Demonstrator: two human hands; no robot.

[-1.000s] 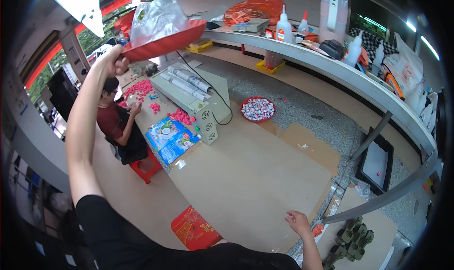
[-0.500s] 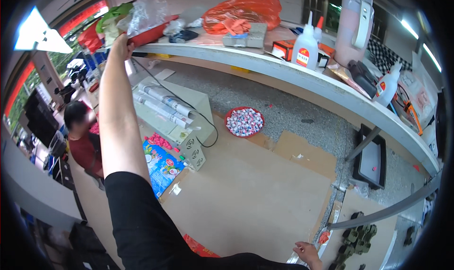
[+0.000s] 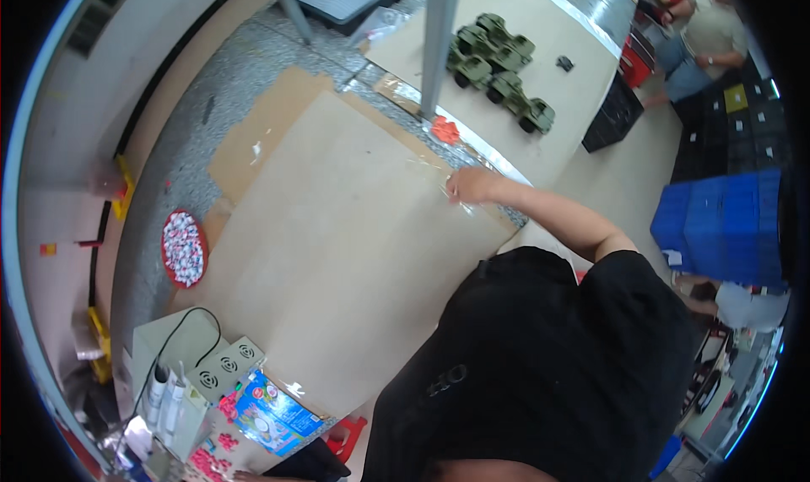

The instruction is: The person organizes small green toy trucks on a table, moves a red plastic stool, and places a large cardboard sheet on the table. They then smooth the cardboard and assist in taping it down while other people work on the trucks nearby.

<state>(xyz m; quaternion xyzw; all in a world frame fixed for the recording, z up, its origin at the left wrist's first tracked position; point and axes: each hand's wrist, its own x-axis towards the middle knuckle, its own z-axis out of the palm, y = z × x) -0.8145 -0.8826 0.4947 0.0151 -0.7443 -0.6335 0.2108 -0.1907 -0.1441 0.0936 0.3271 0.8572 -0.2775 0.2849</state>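
Observation:
My right hand (image 3: 474, 185) rests at the right edge of the brown board-covered tabletop (image 3: 354, 203). Its fingers are curled down and held together. Clear, shiny tape or film (image 3: 466, 208) lies right under and beside them; whether they grip it cannot be made out. Just beyond the hand sits a crumpled orange-red scrap (image 3: 445, 130). Of my left arm, only the black sleeve (image 3: 310, 463) and a sliver of skin show at the lower edge. My left hand lies outside the picture.
Several green toy vehicles (image 3: 498, 56) stand on the far table, past a grey metal post (image 3: 439, 51). A red basket (image 3: 184, 248) holds small white, patterned pieces. Near left are a speaker-like box (image 3: 226, 365), a blue printed bag (image 3: 277, 414) and pink pieces (image 3: 209, 463). Blue crates (image 3: 717, 229) stand at right.
My view has swung to the right, away from the shelf. My left hand, earlier at the red tray on that shelf, has left the picture. My right hand stays near the board's edge.

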